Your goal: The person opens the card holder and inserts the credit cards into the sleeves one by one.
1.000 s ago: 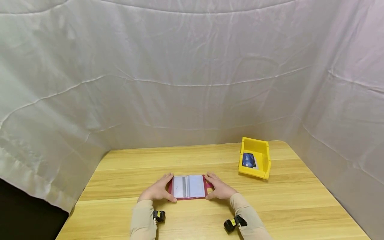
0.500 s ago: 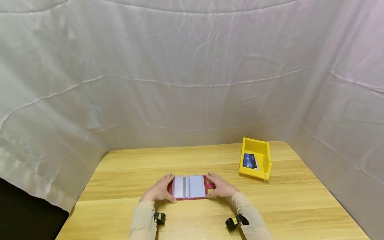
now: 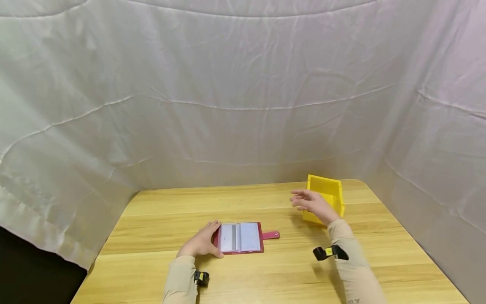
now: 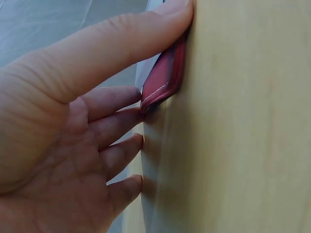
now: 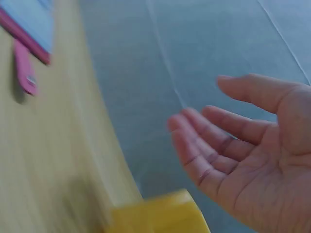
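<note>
An open pink card holder [image 3: 249, 237] with clear sleeves lies flat on the wooden table, its snap strap [image 3: 271, 235] stretched out to the right. My left hand [image 3: 202, 241] rests at the holder's left side, thumb at the near edge and fingers toward the far corner. In the left wrist view, the fairly straight fingers [image 4: 119, 128] touch the red cover edge [image 4: 163, 80] and table. Raised above the table, my right hand [image 3: 314, 205] holds nothing, with its fingers loosely bent. It overlaps the yellow bin [image 3: 327, 184], hiding the bin's cards in the head view.
Pale grey fabric [image 3: 243, 139] hangs around the back and sides of the wooden table [image 3: 243, 278]. The bin stands at the back right. In the right wrist view, its yellow rim [image 5: 160, 213] lies below the hand.
My right hand has left the holder's right edge and moved right and away from me to the yellow bin, exposing the strap. My left hand stays in place.
</note>
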`<action>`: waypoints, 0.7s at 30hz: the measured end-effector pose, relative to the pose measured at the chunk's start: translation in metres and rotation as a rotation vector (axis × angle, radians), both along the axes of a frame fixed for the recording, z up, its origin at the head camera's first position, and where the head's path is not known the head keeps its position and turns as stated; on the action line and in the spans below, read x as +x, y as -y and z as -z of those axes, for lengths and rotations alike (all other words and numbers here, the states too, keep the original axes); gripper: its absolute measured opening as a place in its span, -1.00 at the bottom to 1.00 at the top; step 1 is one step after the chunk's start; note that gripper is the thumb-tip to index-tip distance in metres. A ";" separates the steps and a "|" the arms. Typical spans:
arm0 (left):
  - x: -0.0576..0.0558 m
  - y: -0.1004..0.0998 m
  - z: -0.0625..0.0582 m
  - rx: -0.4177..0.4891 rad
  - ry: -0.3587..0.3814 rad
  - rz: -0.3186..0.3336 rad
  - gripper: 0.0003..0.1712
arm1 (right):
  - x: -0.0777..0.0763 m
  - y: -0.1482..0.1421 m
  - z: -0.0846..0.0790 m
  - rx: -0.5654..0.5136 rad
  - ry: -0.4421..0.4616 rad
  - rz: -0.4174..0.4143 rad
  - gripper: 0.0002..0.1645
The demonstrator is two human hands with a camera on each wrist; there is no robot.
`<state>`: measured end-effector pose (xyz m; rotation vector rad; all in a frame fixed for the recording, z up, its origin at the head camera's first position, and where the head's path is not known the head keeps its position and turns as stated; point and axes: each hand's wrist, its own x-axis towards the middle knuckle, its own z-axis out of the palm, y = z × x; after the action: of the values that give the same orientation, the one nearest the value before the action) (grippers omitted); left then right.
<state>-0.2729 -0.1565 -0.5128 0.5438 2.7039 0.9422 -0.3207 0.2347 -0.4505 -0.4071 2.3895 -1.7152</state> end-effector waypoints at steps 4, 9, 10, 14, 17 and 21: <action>0.001 0.000 0.000 -0.007 -0.002 0.002 0.21 | -0.012 -0.027 -0.004 -0.161 0.015 0.164 -0.41; 0.003 -0.002 -0.001 -0.010 -0.009 0.006 0.20 | -0.022 -0.049 0.002 -0.197 0.076 0.409 -0.31; 0.003 -0.002 -0.002 -0.007 -0.010 0.007 0.19 | -0.024 -0.052 0.005 -0.194 0.105 0.429 -0.29; 0.002 -0.004 -0.002 0.008 0.004 -0.005 0.20 | -0.029 -0.059 0.014 -0.167 0.236 0.420 -0.21; 0.002 -0.005 -0.003 0.016 0.012 -0.015 0.21 | -0.032 -0.061 0.022 -0.143 0.303 0.412 -0.19; 0.001 -0.005 -0.003 0.010 0.005 -0.008 0.20 | -0.036 -0.062 0.031 -0.148 0.346 0.434 -0.19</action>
<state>-0.2717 -0.1513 -0.5100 0.5330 2.7003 0.9584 -0.3565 0.2971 -0.4817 0.3947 2.2093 -1.9430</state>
